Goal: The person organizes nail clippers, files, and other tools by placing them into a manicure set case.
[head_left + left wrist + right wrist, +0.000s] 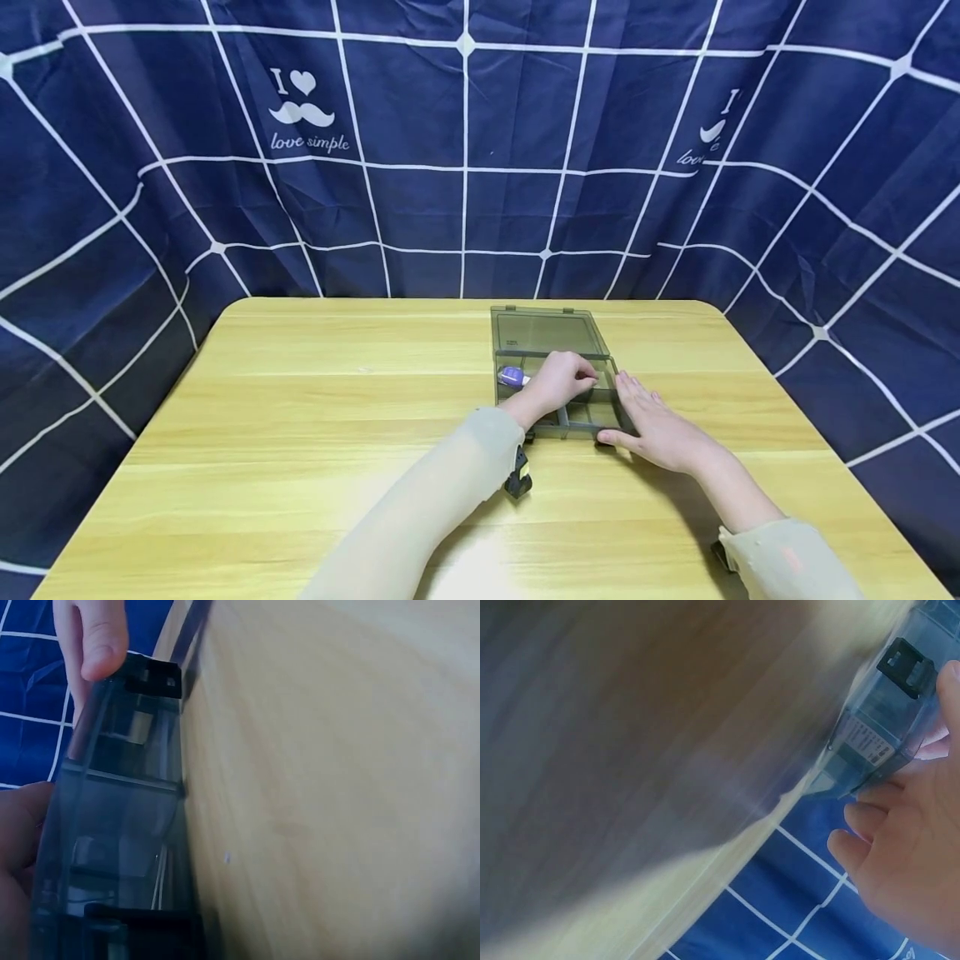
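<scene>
A translucent grey divided storage box (pixel 555 432) lies on the table with its lid (pixel 551 329) folded back flat. My left hand (pixel 558 379) reaches over the box, fingers bent down into a right-hand compartment at the back. Whether its fingertips pinch something is hidden. A small purple item (pixel 513 377) with a white end sits in the back left compartment, beside my left wrist. Against the box's right side rests my right hand (pixel 663 429), fingers extended along the wall and thumb at the front corner. The right wrist view shows a black latch (pixel 906 667) near that thumb.
The light wooden table (pixel 300 417) extends around the box. Dark blue cloth (pixel 420 208) with white lines hangs behind and at both sides. A printed label (pixel 868 739) is on the box, near the right fingers.
</scene>
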The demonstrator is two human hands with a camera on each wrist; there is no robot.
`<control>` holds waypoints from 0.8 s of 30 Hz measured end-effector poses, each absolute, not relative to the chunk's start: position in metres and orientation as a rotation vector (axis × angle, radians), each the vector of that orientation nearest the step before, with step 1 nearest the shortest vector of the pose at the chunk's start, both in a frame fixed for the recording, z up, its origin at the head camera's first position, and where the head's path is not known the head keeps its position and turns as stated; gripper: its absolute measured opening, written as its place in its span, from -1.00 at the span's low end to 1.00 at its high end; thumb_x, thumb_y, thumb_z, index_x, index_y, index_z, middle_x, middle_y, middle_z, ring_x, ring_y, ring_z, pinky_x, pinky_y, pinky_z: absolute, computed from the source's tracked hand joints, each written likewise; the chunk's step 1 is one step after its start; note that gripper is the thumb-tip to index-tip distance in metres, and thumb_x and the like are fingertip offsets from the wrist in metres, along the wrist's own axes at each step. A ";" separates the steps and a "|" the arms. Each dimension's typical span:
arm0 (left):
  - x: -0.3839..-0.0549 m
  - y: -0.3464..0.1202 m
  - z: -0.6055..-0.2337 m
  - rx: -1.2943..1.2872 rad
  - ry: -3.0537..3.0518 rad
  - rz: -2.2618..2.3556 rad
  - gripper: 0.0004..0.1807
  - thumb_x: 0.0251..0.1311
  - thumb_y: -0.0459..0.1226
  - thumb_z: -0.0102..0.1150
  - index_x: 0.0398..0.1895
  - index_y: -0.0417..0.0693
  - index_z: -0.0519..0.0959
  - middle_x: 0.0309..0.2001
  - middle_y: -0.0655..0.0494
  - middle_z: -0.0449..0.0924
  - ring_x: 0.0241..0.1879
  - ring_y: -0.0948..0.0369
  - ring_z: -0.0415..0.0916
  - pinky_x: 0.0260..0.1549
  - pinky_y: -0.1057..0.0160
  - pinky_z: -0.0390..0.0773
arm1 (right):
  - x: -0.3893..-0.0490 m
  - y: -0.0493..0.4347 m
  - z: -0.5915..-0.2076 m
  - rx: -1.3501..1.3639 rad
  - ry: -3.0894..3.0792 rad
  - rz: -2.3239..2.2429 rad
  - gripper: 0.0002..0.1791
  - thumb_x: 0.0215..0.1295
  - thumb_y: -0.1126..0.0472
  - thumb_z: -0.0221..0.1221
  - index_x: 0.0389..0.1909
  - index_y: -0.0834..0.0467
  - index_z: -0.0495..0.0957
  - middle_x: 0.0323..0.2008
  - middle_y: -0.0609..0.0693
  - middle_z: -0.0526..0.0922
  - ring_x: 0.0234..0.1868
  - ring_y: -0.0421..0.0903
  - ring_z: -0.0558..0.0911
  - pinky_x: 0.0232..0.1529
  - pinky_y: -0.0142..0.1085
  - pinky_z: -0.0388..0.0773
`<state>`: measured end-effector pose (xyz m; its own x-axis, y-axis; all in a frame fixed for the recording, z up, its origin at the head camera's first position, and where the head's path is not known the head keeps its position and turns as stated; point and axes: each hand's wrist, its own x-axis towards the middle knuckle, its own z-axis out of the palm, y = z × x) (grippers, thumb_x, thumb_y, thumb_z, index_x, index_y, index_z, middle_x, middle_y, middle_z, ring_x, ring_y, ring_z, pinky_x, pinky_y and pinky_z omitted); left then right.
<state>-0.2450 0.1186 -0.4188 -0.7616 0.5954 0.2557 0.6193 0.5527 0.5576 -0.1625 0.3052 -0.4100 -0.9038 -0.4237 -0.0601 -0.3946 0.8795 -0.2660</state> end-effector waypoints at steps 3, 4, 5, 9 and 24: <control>-0.245 0.121 -0.421 -1.045 -2.763 -0.921 -0.82 0.29 -0.25 0.18 -0.17 -0.06 0.72 -0.20 0.18 0.69 -0.18 0.37 0.57 -0.17 0.57 0.44 | -0.163 0.305 -0.411 -0.639 2.931 -0.383 0.07 0.29 -0.30 0.05 0.44 0.41 -0.17 0.45 0.36 -0.15 0.43 0.28 -0.09 0.33 0.21 -0.08; -0.245 0.121 -0.421 -1.034 -2.770 -0.908 -0.82 0.30 -0.25 0.17 -0.16 -0.06 0.72 -0.18 0.18 0.68 -0.16 0.36 0.57 -0.14 0.56 0.45 | -0.163 0.305 -0.411 -0.638 2.929 -0.385 0.08 0.29 -0.30 0.05 0.45 0.40 -0.17 0.45 0.36 -0.16 0.43 0.28 -0.09 0.33 0.21 -0.09; -0.245 0.121 -0.421 -1.023 -2.775 -0.895 -0.81 0.30 -0.24 0.16 -0.14 -0.06 0.72 -0.17 0.18 0.68 -0.14 0.35 0.56 -0.12 0.55 0.45 | -0.162 0.305 -0.411 -0.636 2.927 -0.389 0.08 0.29 -0.30 0.05 0.45 0.40 -0.18 0.45 0.36 -0.16 0.43 0.28 -0.09 0.33 0.22 -0.09; -0.244 0.121 -0.422 -1.003 -2.778 -0.872 -0.80 0.30 -0.24 0.16 -0.12 -0.05 0.71 -0.15 0.17 0.67 -0.10 0.33 0.56 -0.08 0.54 0.44 | -0.160 0.305 -0.409 -0.633 2.925 -0.392 0.09 0.28 -0.31 0.03 0.45 0.40 -0.18 0.45 0.35 -0.17 0.44 0.28 -0.10 0.33 0.21 -0.09; -0.241 0.116 -0.422 -1.051 -2.690 -1.046 -0.79 0.28 -0.26 0.18 -0.09 -0.11 0.69 -0.14 0.15 0.67 -0.14 0.35 0.56 -0.12 0.57 0.43 | -0.161 0.304 -0.410 -0.646 2.934 -0.397 0.08 0.29 -0.30 0.05 0.44 0.42 -0.17 0.44 0.37 -0.16 0.43 0.29 -0.09 0.33 0.22 -0.09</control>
<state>-0.2409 0.1159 -0.4217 -0.7637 0.5745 0.2943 0.6225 0.5347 0.5716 -0.1607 0.3041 -0.4099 -0.9033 -0.4260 -0.0515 -0.3970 0.8752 -0.2765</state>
